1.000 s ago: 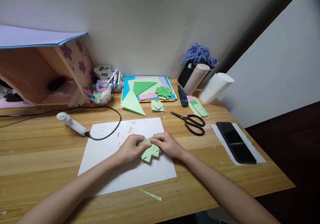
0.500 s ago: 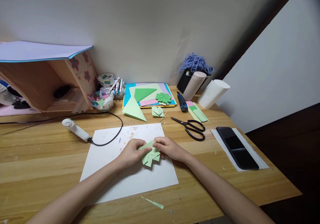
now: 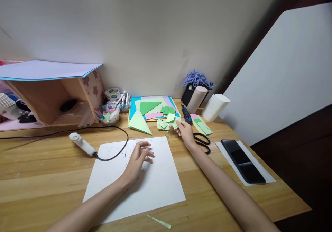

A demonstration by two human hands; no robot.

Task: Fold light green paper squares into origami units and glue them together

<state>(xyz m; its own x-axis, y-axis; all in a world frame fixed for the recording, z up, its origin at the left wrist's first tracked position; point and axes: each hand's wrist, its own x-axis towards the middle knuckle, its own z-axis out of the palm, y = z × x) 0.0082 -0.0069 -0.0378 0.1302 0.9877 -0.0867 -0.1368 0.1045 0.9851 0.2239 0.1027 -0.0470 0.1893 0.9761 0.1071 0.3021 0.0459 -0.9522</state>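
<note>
My right hand (image 3: 185, 132) pinches a light green folded paper piece (image 3: 173, 120) at its right edge, beside the stack of coloured paper. Just left of that piece lies a smaller folded light green paper (image 3: 162, 124). A darker green paper clover (image 3: 168, 110) rests on the coloured paper stack (image 3: 132, 104). Over the white sheet (image 3: 158, 187), my left hand (image 3: 138, 161) is empty with its fingers apart. Black-handled scissors (image 3: 203, 139) lie under the right wrist, their blades hidden.
A white glue gun (image 3: 81, 144) with a black cord lies at left. A phone (image 3: 243, 161) is on the right. Behind are a blue cutter (image 3: 186, 114), a white roll (image 3: 216, 107), a bowl of scraps (image 3: 111, 116) and a cardboard box (image 3: 90, 90). A green strip (image 3: 160, 221) lies in front.
My right hand has carried the folded green paper away from the white sheet, back toward the paper stack. My left hand has let go of it and opened. The view has tilted slightly.
</note>
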